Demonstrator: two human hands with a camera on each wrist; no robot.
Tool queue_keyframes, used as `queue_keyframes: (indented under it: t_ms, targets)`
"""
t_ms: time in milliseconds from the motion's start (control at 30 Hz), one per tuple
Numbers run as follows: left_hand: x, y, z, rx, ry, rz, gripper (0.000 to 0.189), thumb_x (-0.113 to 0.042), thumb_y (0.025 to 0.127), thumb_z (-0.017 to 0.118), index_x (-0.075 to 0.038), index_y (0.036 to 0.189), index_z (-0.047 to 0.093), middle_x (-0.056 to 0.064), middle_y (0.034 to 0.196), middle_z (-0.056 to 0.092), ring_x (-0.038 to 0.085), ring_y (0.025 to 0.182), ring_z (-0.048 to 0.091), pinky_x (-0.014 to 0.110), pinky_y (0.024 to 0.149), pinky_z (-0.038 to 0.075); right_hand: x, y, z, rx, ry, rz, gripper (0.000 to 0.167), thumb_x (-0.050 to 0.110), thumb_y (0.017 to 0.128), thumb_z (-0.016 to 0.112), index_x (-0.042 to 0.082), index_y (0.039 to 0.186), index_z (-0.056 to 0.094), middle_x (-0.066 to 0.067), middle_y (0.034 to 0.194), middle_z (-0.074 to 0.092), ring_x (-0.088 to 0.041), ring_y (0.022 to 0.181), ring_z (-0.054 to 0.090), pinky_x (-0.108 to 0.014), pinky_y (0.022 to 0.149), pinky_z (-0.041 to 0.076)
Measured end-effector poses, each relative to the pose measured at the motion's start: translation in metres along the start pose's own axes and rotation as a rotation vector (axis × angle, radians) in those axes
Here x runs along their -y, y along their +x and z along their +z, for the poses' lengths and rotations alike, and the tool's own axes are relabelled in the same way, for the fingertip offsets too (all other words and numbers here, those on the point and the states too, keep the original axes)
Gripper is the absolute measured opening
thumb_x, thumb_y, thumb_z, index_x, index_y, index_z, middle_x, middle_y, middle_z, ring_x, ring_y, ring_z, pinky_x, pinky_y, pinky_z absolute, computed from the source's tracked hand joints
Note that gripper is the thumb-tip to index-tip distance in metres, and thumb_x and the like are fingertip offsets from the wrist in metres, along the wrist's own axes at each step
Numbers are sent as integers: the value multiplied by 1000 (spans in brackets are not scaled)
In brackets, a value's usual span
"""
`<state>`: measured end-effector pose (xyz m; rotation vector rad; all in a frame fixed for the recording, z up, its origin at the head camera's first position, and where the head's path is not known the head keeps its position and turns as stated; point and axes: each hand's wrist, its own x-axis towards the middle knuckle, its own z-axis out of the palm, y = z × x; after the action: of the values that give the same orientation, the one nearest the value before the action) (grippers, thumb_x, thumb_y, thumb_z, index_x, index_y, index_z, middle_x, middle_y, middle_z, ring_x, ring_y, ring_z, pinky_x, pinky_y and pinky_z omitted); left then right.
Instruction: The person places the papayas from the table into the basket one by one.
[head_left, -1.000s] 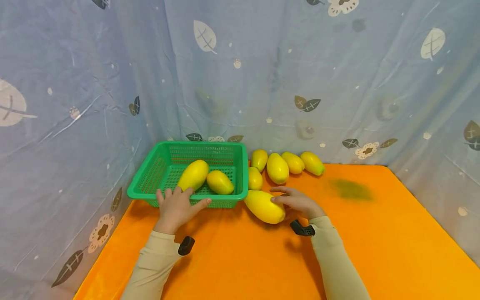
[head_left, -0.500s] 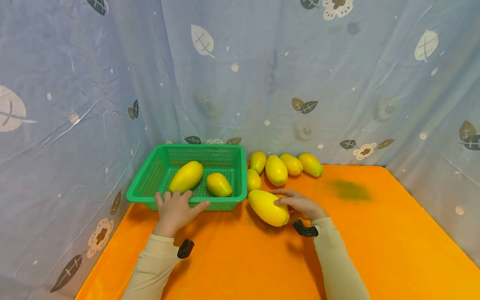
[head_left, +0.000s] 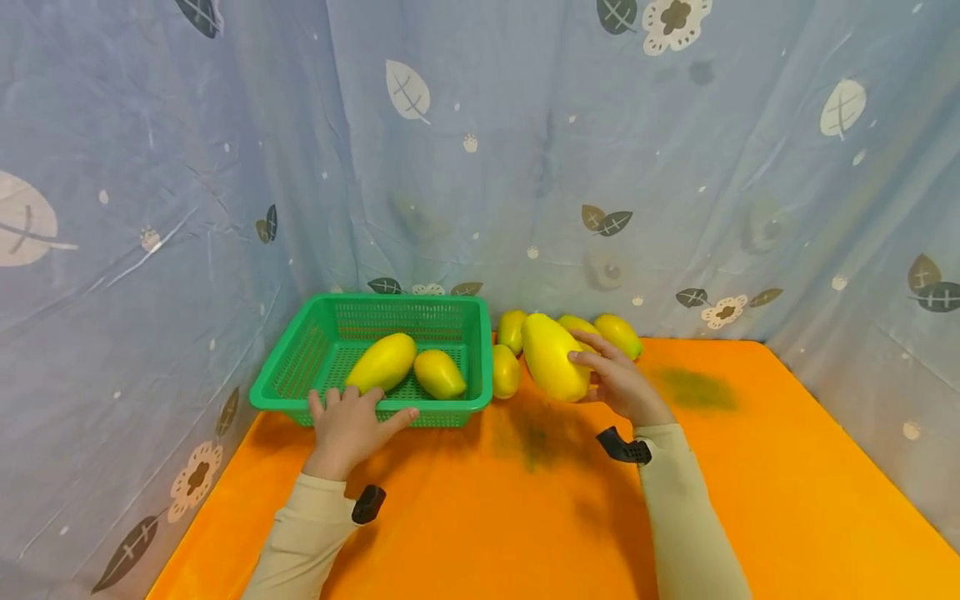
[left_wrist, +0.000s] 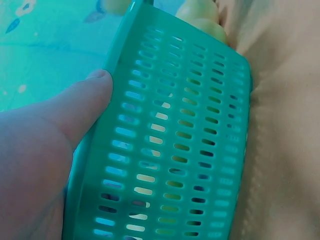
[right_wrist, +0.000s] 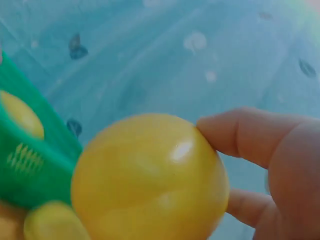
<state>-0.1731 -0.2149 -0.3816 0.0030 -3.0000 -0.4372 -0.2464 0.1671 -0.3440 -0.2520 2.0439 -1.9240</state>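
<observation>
My right hand (head_left: 621,385) grips a large, smooth yellow mango-like fruit (head_left: 551,357) by its right side, fingers and thumb around it. The fruit is tilted and held above the orange cloth, just right of the green plastic basket (head_left: 483,406). My left hand (head_left: 350,432) holds the basket's near rim, fingers reaching over it and the thumb (left_wrist: 90,97) against the rim in the left wrist view. Inside the basket lie a larger yellow fruit (head_left: 384,362) and a smaller yellow fruit (head_left: 439,374). My left fingertips are close to the larger one; contact is unclear.
Several more yellow fruits lie by the back curtain; one (head_left: 506,372) is beside the basket and another (head_left: 619,332), green-tipped, is at the row's right. The orange cloth (head_left: 480,517) has a dark greenish patch (head_left: 697,389). A blue patterned curtain (head_left: 480,192) encloses the back and sides.
My right hand has lifted the large fruit off the cloth and moved it back and slightly right, tipping it more upright. The larger fruit in the basket has shifted slightly. My left hand stays on the rim.
</observation>
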Motion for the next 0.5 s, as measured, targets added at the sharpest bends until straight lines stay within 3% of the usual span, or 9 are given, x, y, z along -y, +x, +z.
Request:
queue_keyframes:
  t_ms: [100, 267, 367, 500]
  targets:
    - [1, 0, -2, -1, 0, -3, 77, -70, 91, 60, -7, 136, 63, 26, 120, 61, 55, 118, 45, 79, 113, 8, 28, 13, 18, -12, -1, -31, 67, 26, 106, 53, 17, 164, 21, -24, 155, 37, -17, 99, 66, -37, 81, 61]
    - [2, 2, -2, 3, 11, -6, 77, -71, 91, 59, -8, 135, 64, 25, 121, 61, 55, 119, 45, 80, 113, 8, 58, 37, 70, -29, -76, -57, 66, 29, 103, 60, 24, 162, 30, -22, 153, 44, -26, 107, 64, -39, 81, 60]
    - [2, 2, 0, 11, 19, -11, 78, -71, 91, 59, -8, 136, 63, 25, 122, 61, 55, 121, 45, 80, 113, 8, 53, 52, 108, -35, -177, -47, 66, 31, 100, 66, 28, 158, 36, -20, 148, 51, -30, 107, 65, -43, 79, 61]
    - [0, 3, 2, 14, 30, -14, 80, -71, 91, 59, -8, 138, 62, 25, 122, 62, 54, 121, 45, 80, 113, 9, 30, 67, 148, -20, -295, -25, 68, 31, 97, 70, 26, 157, 39, -19, 146, 53, -32, 111, 65, -44, 80, 61]
